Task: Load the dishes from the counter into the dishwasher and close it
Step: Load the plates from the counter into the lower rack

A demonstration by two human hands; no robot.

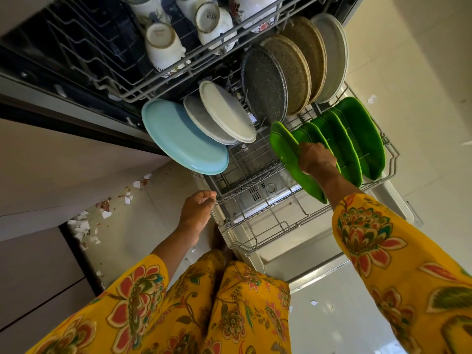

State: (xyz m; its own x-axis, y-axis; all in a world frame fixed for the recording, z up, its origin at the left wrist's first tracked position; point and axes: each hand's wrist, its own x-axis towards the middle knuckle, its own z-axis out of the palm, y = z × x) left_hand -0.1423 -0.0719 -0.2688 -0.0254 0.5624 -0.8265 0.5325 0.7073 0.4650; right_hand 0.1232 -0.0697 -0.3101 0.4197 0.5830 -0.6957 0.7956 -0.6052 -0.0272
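The dishwasher stands open with its lower rack (pixel 258 172) pulled out over the door. My right hand (pixel 316 159) grips the nearest green leaf-shaped plate (pixel 286 152), which stands on edge at the front of a row of several green plates (pixel 362 139). My left hand (pixel 199 208) rests on the rack's left rim, fingers curled at the wire. A light blue plate (pixel 181 136), two white plates (pixel 224 116), a dark speckled plate (pixel 265 85), brown plates (pixel 301 62) and a grey-white plate (pixel 332 52) stand in the rack.
The upper rack (pixel 158 80) holds several upturned white cups (pixel 163 44). The open door (pixel 306 259) lies under the lower rack. Torn paper scraps (pixel 84 226) litter the tiled floor at left, beside pale cabinet fronts (pixel 38 264).
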